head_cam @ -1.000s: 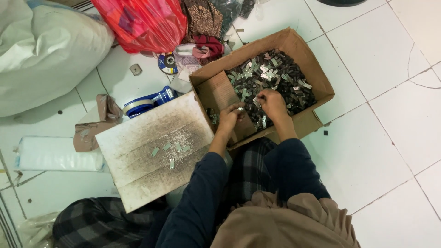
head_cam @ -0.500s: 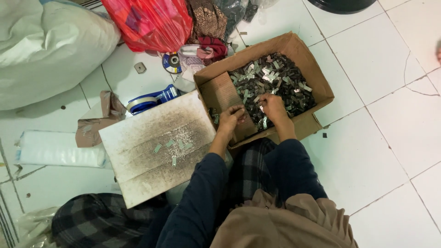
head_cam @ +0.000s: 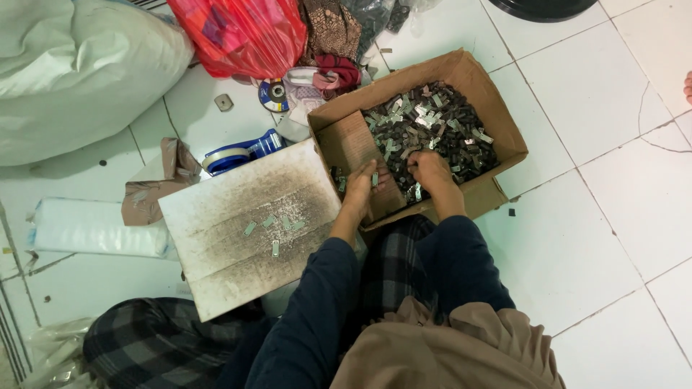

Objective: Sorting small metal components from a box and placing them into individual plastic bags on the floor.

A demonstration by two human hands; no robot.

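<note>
An open cardboard box point(head_cam: 497, 122) on the white tile floor holds a heap of small metal clips point(head_cam: 432, 126), silver and dark. My left hand point(head_cam: 362, 186) is at the box's near-left corner, fingers closed on a small metal clip. My right hand point(head_cam: 430, 173) reaches into the heap at its near edge, fingers curled around clips. A stained white board point(head_cam: 216, 209) rests on my lap to the left of the box, with several silver clips point(head_cam: 274, 230) lying in a row on it.
A large white sack point(head_cam: 79, 79) lies at top left, a red plastic bag point(head_cam: 245, 32) beside it. A blue tape dispenser point(head_cam: 238, 153), a grinding disc point(head_cam: 274, 94), crumpled brown paper point(head_cam: 162, 176) and a white wrapped roll point(head_cam: 94, 229) lie around the board.
My left hand has drawn slightly back toward the box's near-left corner. The right hand stays in the heap. The view has shifted a little.
</note>
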